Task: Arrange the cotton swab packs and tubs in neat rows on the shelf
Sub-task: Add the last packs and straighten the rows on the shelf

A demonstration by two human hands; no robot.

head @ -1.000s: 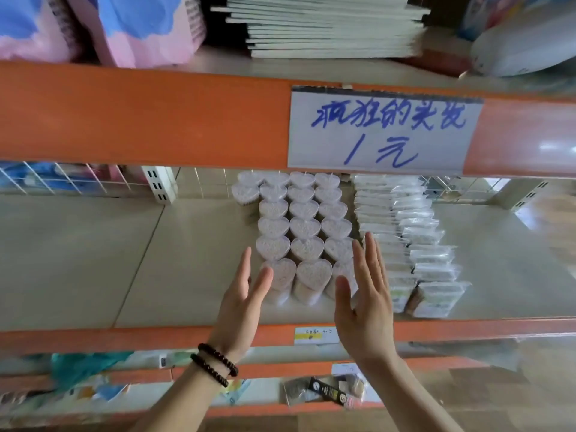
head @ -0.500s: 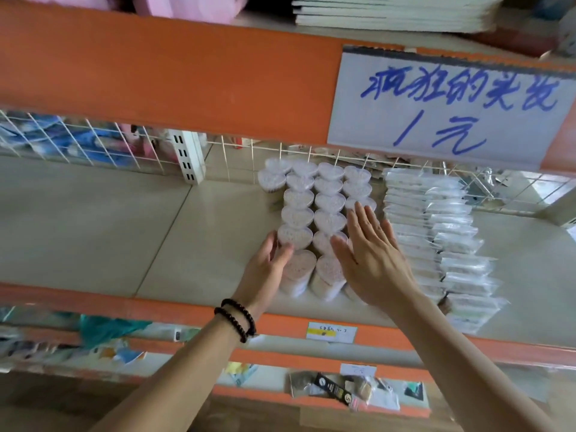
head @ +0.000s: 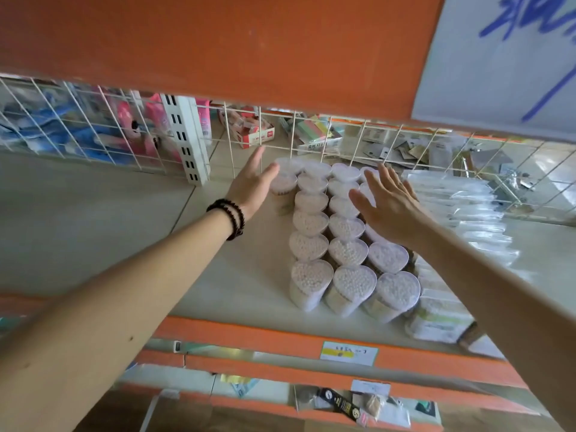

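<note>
- Head view: your left hand (head: 254,182) reaches deep into the shelf (head: 93,232) with fingers straight and together; its palm lies against the left side of a lone heart-shaped tub (head: 282,187) at the back left of the block; nothing is gripped.
- Your right hand (head: 389,207) is spread flat with fingers apart, above the right-hand column of the heart-shaped tubs (head: 343,244); you cannot tell whether it touches the lids; it hides several tubs in that column.
- The tubs stand in three columns running from the front lip to the wire grid (head: 358,141) at the back; the lone tub juts out to the left of them.
- The flat swab packs (head: 467,219) lie in overlapping rows just right of the tubs; your right forearm crosses over the nearer ones.
- A beaded bracelet (head: 232,216) sits on your left wrist.
- The orange beam (head: 218,48) of the upper shelf blocks the top of the view; a white sign (head: 498,63) with blue handwriting hangs on it at the right.
- Behind the grid lie boxes and pink packages, blurred; a yellow price label (head: 349,353) is on the front lip.
</note>
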